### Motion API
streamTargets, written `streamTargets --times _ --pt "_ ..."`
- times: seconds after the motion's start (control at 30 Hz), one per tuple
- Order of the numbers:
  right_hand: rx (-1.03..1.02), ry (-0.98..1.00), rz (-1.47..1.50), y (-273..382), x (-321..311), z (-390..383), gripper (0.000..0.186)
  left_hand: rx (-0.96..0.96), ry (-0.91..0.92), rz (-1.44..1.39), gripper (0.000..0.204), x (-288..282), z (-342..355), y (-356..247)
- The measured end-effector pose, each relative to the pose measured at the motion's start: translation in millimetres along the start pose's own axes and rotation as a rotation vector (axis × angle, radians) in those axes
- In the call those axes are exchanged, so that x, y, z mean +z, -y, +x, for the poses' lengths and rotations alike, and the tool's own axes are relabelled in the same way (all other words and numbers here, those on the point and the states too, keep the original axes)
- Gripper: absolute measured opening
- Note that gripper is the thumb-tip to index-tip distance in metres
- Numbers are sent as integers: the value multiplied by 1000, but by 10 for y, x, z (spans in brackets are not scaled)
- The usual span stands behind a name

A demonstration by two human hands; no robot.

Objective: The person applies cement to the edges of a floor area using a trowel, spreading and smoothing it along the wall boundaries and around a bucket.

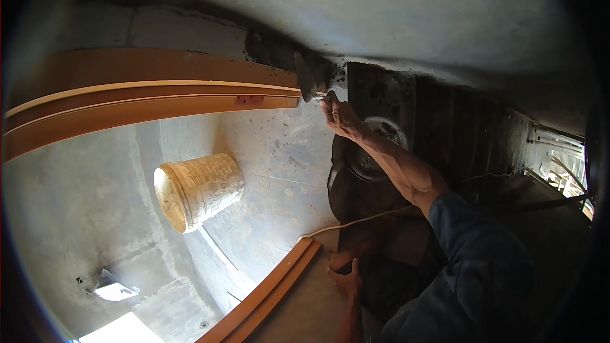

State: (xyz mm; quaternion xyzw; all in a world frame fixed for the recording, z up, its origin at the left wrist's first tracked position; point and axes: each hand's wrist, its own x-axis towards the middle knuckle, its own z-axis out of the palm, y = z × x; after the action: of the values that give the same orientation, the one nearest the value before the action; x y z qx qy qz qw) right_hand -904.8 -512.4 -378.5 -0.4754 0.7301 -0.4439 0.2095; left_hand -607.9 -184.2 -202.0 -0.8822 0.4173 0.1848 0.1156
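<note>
My right hand (340,116) is closed around the handle of a trowel (306,79). The trowel's pointed metal blade is beside the end of an orange-brown frame (210,91), near dark, rough mortar (270,51) along the wall. Lower in view, my left hand (346,279) has its thumb and fingers curled around something dark, too shadowed to name. Below my right forearm sits a dark round tub (338,181) with a round, shiny-rimmed pan-like thing (379,146) in it, partly hidden by the arm.
A stained, cream bucket (213,184) is left of centre, near a pale strip (219,251). Another orange-brown frame piece (270,292) curves along the bottom. A thin cord (362,219) runs beneath my right arm. Bright light enters through an opening (562,168) at right.
</note>
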Motion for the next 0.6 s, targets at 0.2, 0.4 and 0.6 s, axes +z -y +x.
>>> streamTargets --times 0.2,0.4,0.6 --pt "-376 -54 -396 -89 167 -380 42 44 -24 -74 104 -22 10 73" --pt "-296 -103 -140 -88 -90 -621 33 48 -7 -63 103 -2 11 69" --pt "-149 2 -21 -142 -102 7 38 55 17 -52 103 21 25 91"
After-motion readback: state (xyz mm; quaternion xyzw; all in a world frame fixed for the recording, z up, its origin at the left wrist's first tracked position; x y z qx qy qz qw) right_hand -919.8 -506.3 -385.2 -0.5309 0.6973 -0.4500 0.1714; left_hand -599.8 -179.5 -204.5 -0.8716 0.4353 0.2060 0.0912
